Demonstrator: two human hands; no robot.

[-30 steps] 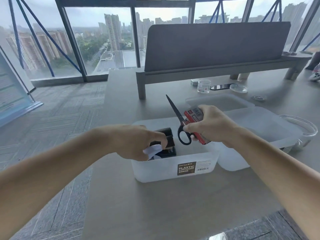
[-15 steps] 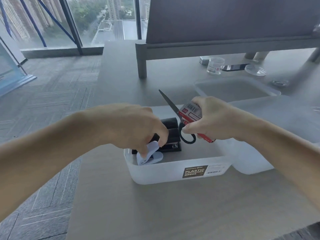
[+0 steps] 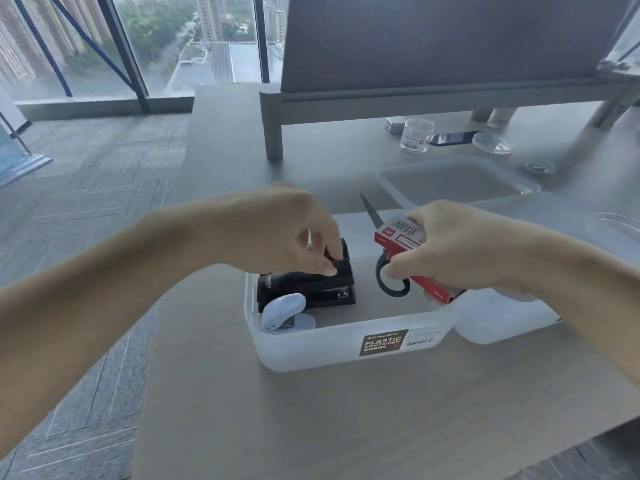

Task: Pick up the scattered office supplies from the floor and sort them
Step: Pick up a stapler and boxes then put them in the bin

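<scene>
A translucent plastic container [image 3: 311, 355] stands on the grey table. Inside it at the left lie a black stapler [image 3: 308, 289] and a pale blue hole punch [image 3: 285, 313]. My left hand [image 3: 287, 230] hovers over the stapler with loosely curled fingers, fingertips touching its top, nothing in its grasp. My right hand [image 3: 453, 251] grips a red box [image 3: 401, 237] together with black-handled scissors [image 3: 393, 282] over the container's right half. The scissor blade points up and away.
A second translucent bin [image 3: 491, 327] sits right of the first, and a lid or tray [image 3: 457, 178] lies behind. A glass jar [image 3: 415, 135], a phone [image 3: 453, 137] and a clear dish [image 3: 491, 143] stand under the grey shelf [image 3: 415, 95]. Carpeted floor lies left of the table edge.
My left hand has let go of the pale blue hole punch, which now lies in the container, and has lifted onto the stapler. My right hand still holds the box and scissors.
</scene>
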